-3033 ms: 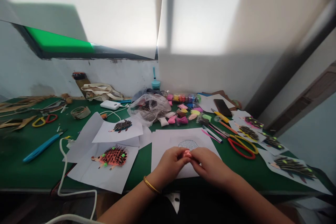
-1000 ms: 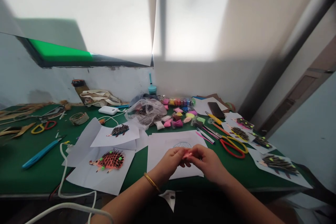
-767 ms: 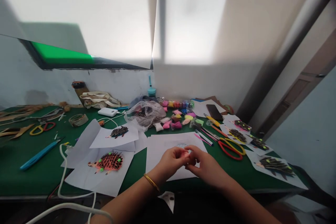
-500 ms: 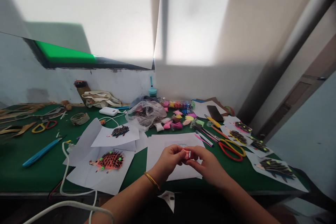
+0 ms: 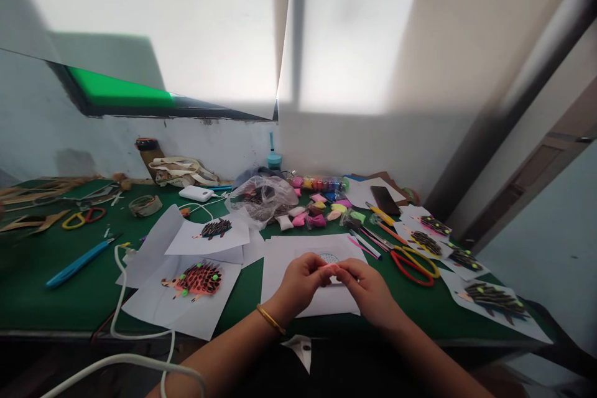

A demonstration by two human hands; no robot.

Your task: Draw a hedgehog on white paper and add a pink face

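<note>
A small piece of pink clay [image 5: 331,266] is pinched between my left hand [image 5: 302,281] and my right hand [image 5: 366,289], whose fingertips meet around it. Both hands hover over a stack of white paper [image 5: 284,261] at the middle of the table. A round patterned drawing [image 5: 329,258] shows on the top sheet just behind my fingers, partly covered by them. Several small packets of coloured clay [image 5: 315,220] lie behind the paper.
Scissors [image 5: 413,264] and pens [image 5: 366,244] lie right of the paper, beside hedgehog pictures [image 5: 497,298]. More hedgehog sheets [image 5: 196,280], a white cable [image 5: 114,317] and a blue cutter [image 5: 79,263] are at left. A plastic bag [image 5: 262,199] and phone [image 5: 385,200] sit behind.
The fingers of both hands have closed in on the pink clay, which shows less and looks flatter. The whole view has shifted slightly.
</note>
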